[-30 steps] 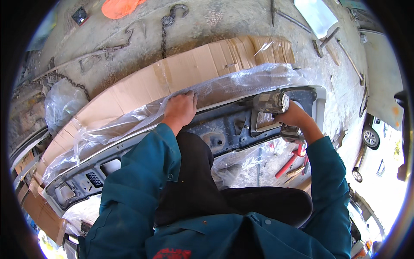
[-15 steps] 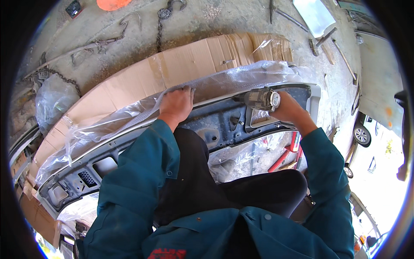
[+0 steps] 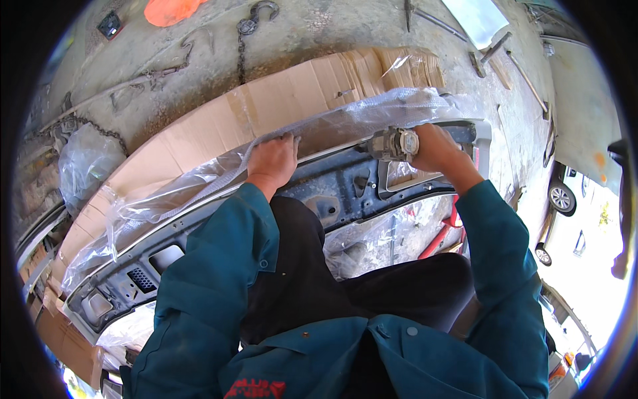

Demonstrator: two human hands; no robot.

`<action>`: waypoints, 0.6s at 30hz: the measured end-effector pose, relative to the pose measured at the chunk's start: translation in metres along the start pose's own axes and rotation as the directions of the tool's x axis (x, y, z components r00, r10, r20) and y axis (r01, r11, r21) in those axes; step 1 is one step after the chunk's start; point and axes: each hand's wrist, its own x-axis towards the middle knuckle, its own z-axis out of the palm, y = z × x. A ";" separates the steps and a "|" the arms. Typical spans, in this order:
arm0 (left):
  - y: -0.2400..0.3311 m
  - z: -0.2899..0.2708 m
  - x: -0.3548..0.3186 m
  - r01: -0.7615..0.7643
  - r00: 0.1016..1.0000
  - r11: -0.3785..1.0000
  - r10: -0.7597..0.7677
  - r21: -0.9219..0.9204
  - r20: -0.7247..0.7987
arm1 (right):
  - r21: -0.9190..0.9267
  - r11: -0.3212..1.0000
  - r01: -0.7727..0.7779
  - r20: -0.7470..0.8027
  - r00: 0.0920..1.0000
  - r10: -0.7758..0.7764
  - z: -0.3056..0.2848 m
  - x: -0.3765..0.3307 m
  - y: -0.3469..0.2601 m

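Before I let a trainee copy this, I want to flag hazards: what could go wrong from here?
The power tool in the right hand could slip and scratch the dark panel beneath it. Loose plastic wrap along the panel's far edge lies near the tool and might snag. The ungloved left hand rests at that edge, and could be cut if the metal there is sharp.
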 end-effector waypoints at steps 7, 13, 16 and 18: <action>-0.001 0.003 0.000 -0.002 1.000 1.000 0.002 0.010 0.011 | 0.011 1.000 -0.013 -0.005 1.000 0.013 0.001 -0.005 0.000; -0.004 -0.001 0.000 0.036 0.999 0.999 -0.036 0.006 0.031 | 0.050 0.999 -0.015 0.001 1.000 0.015 -0.001 -0.006 0.002; -0.002 0.000 0.005 0.038 0.998 0.999 -0.038 0.009 0.048 | 0.041 0.999 0.012 0.006 1.000 -0.012 -0.004 -0.005 0.014; -0.001 0.007 0.005 0.005 1.000 1.000 -0.005 0.024 0.018 | -0.016 1.000 0.000 0.052 0.999 0.001 -0.009 -0.007 0.013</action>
